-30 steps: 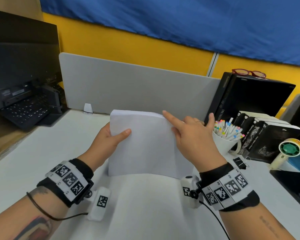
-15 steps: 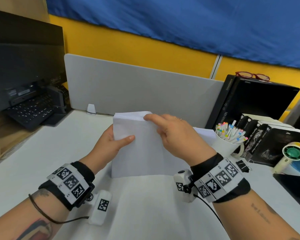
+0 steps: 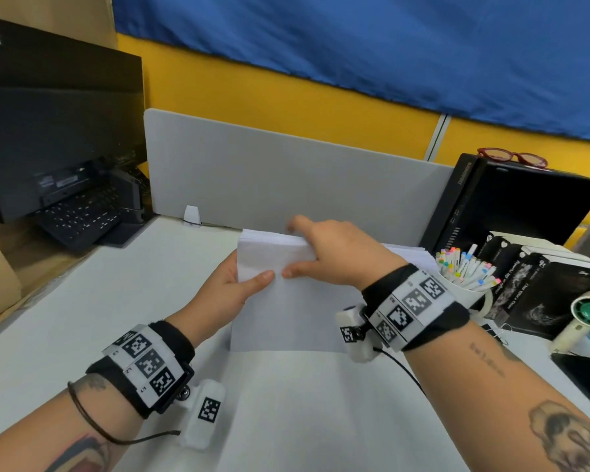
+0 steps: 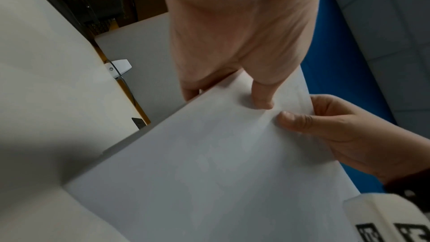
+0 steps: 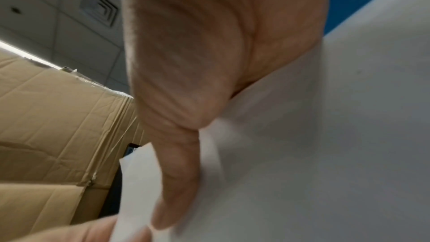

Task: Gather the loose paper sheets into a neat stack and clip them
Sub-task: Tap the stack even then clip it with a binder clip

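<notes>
Head view: white cup (image 3: 470,296) holds markers (image 3: 464,267).

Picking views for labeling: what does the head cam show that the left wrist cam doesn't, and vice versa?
Head only: the stack's bottom edge standing on the white desk, the marker cup, black boxes, red glasses, handheld fan, keyboard and both wristbands.

Left wrist only: a close look at the left thumb pressed on the front sheet, with the other fingers behind the stack's edge.

Both: the paper stack held upright by the left hand and right hand, thumbs nearly meeting on its face, plus the grey divider.
</notes>
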A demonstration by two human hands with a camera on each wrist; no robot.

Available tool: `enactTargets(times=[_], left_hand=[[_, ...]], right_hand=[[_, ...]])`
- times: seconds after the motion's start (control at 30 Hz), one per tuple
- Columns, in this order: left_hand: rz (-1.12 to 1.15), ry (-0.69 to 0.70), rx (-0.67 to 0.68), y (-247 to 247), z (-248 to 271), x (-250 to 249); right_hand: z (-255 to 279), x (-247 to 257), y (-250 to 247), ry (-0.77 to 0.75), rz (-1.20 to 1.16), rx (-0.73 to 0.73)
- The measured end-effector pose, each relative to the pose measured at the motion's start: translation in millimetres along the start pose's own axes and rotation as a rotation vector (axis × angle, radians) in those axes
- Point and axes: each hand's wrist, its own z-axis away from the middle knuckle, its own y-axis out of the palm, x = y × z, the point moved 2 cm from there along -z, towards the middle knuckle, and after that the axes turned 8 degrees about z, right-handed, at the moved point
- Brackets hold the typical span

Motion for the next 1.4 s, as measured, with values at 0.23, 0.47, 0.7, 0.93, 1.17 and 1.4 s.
enactTargets(times=[0.23,0.47,0.7,0.93,1.17,1.4], left_hand=[[-0.153,-0.047,-0.058,-22,1,6],[0.193,0.198,-0.208,-9,-20,-72],[0.077,0.232,-0.145,29,-29,-82],[0.004,0.063,-0.121,24,-15,-24],[0.072,0.028,0.216,18,-44,-83],[0.273,-0.082,0.441,20,-45,-83]], right_hand=[[8,-18,-9,0.047,-0.328,-0.243],[49,-46,-10,0.196,-1.166,-0.747],[69,-36,44,0.356,-1.513,-0.835],[79,-46,70,0.414,-1.617,-0.571],[69,-66,20,0.025,-1.659,-0.419],[70,-62,21,0.0,-1.784,-0.371]])
